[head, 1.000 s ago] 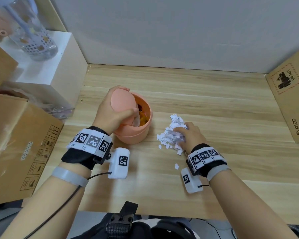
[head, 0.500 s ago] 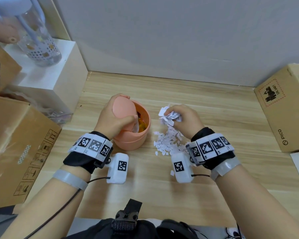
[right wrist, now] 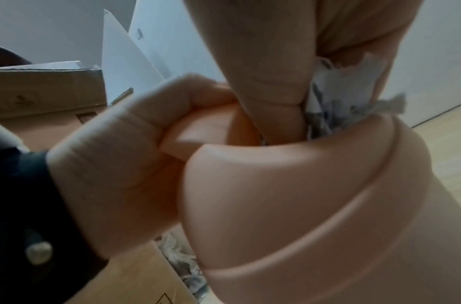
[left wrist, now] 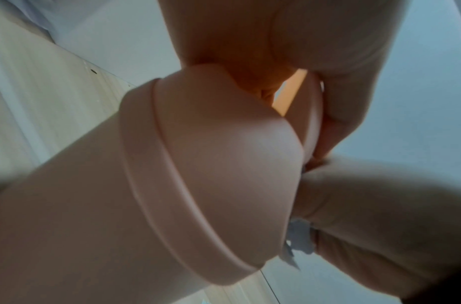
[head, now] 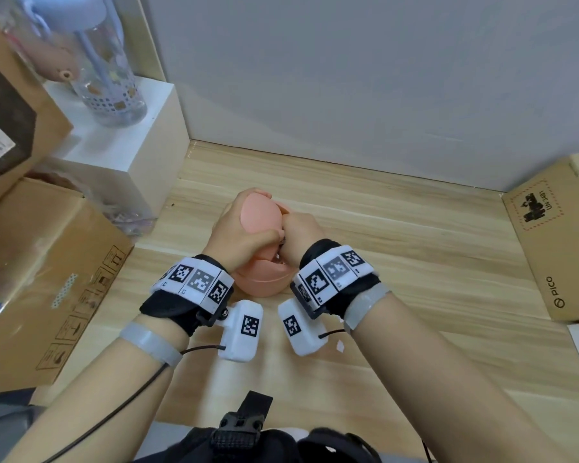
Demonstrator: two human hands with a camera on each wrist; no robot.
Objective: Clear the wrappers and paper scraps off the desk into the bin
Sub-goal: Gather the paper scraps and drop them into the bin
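Note:
A small pink bin [head: 261, 282] stands on the wooden desk [head: 415, 262]. My left hand [head: 238, 233] grips its swing lid [head: 259, 212] and holds it tipped open. My right hand [head: 300, 233] is over the opening, fingers curled round a bunch of white paper scraps [right wrist: 341, 92] that it pushes against the rim. In the left wrist view, scraps [left wrist: 299, 240] stick out between that hand [left wrist: 380, 205] and the bin [left wrist: 94, 205]. One loose scrap [head: 340, 346] lies on the desk by my right wrist. My right arm covers the desk beside the bin.
Cardboard boxes stand at the left [head: 47, 279] and right [head: 555, 242] edges of the desk. A white box [head: 124, 148] at the back left carries a clear bottle [head: 104, 68]. A grey wall [head: 348, 78] closes off the back.
My right hand lifted a bunch of scraps from the pile and carried it left to the bin opening. The left hand kept holding the lid open.

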